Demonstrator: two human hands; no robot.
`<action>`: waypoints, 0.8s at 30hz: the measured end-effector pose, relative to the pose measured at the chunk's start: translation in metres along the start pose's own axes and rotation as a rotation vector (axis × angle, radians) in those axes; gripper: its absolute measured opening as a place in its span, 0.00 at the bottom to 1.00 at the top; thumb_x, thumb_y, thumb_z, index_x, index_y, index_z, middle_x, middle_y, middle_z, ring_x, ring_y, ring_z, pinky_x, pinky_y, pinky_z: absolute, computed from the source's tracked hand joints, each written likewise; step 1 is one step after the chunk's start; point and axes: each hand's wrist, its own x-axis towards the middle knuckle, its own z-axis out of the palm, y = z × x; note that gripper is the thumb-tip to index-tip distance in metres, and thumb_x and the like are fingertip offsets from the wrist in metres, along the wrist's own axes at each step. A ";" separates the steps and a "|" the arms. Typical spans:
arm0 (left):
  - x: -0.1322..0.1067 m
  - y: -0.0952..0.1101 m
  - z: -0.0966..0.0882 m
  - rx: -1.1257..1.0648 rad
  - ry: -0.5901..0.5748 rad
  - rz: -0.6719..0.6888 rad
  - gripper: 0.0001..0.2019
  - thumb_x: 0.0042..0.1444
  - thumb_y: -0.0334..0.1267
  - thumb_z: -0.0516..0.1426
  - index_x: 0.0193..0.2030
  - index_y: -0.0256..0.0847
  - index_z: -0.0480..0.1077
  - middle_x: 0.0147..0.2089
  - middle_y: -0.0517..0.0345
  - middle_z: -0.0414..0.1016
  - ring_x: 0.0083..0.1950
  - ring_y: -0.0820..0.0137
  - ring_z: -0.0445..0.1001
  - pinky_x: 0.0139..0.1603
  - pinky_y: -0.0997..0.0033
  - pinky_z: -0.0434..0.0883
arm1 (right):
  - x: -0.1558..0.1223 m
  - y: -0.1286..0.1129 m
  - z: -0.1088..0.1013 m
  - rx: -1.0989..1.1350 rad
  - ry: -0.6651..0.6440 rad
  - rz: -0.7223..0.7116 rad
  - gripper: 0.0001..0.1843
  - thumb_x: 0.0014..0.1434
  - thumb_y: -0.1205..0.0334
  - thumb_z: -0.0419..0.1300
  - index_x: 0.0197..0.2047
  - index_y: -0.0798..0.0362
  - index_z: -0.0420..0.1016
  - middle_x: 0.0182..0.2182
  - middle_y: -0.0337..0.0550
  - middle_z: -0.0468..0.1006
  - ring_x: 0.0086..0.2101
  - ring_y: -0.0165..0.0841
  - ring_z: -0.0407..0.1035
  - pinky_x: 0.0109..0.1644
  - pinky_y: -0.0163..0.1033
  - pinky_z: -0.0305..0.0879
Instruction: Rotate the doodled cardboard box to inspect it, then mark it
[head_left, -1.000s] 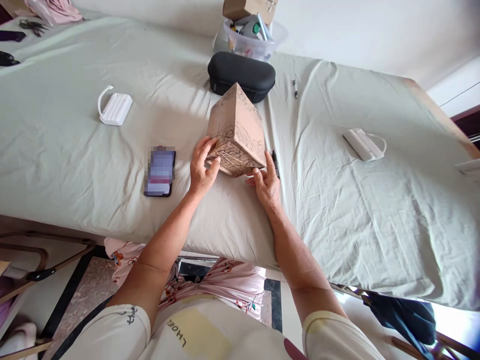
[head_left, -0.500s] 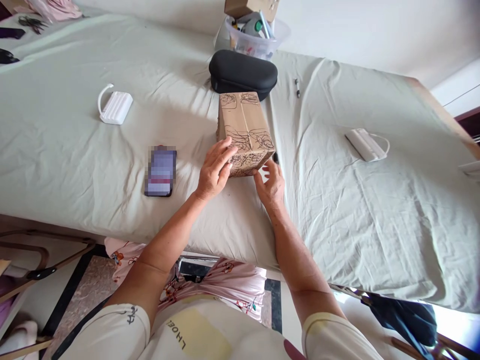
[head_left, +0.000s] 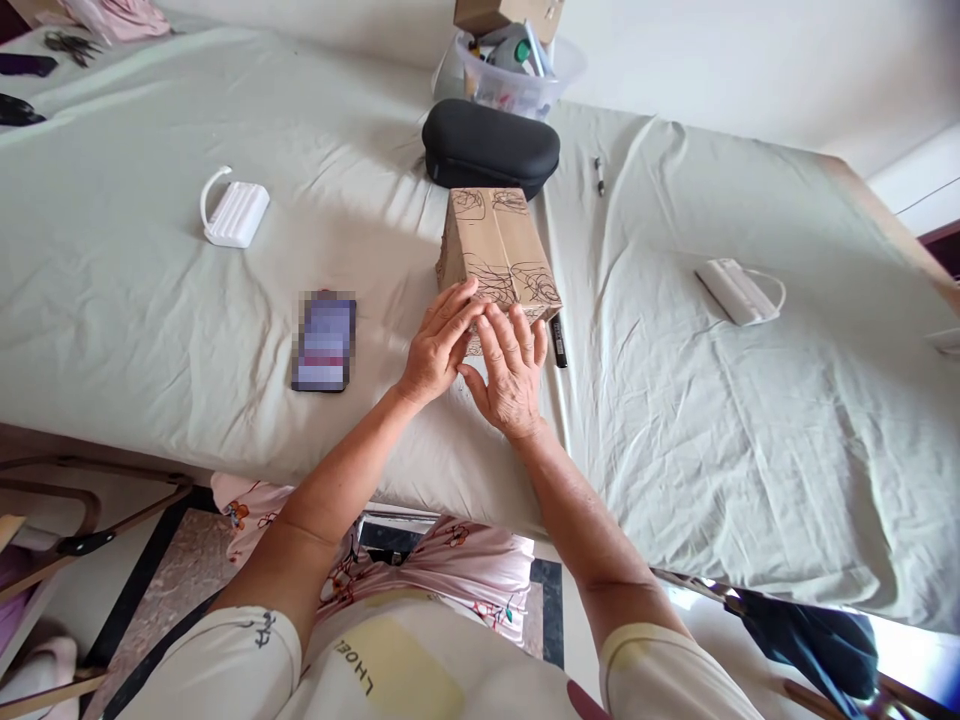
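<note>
A brown cardboard box (head_left: 499,240) with black scribbles on its top and sides rests on the cloth-covered surface in front of me. My left hand (head_left: 442,345) lies against the box's near left corner, fingers stretched out. Flat against the near face is my right hand (head_left: 508,370), its fingers spread and the thumb close to my left hand. Both hands cover most of that near face. Beside the box's right near corner lies a black marker (head_left: 559,342), partly hidden by the box.
A black hard case (head_left: 491,145) sits right behind the box, with a plastic tub (head_left: 510,85) of items beyond. Left are a phone (head_left: 325,345) and a white power bank (head_left: 238,214). Right are a pen (head_left: 599,176) and another white power bank (head_left: 739,291).
My right hand has moved left from the box's near right corner onto its near face. The box has turned slightly, and more of the black marker shows.
</note>
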 end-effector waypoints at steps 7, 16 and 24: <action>-0.001 0.000 0.000 0.005 0.003 0.012 0.26 0.80 0.37 0.43 0.80 0.59 0.54 0.81 0.57 0.60 0.83 0.66 0.57 0.83 0.55 0.62 | -0.001 0.027 -0.005 0.024 0.082 0.191 0.33 0.75 0.45 0.49 0.78 0.42 0.60 0.77 0.50 0.63 0.78 0.52 0.50 0.81 0.70 0.44; -0.005 0.000 -0.002 0.057 -0.018 -0.136 0.22 0.79 0.47 0.46 0.76 0.55 0.60 0.78 0.47 0.63 0.75 0.60 0.70 0.75 0.54 0.71 | -0.004 0.035 -0.001 0.440 0.272 0.517 0.25 0.72 0.51 0.51 0.70 0.42 0.68 0.61 0.55 0.74 0.61 0.48 0.74 0.57 0.59 0.81; -0.011 -0.008 0.005 -0.035 -0.034 -0.376 0.25 0.71 0.41 0.60 0.71 0.44 0.61 0.65 0.43 0.76 0.64 0.60 0.79 0.55 0.63 0.85 | -0.007 0.047 0.009 0.513 0.130 0.680 0.13 0.65 0.53 0.58 0.51 0.47 0.72 0.43 0.45 0.83 0.43 0.38 0.80 0.44 0.46 0.81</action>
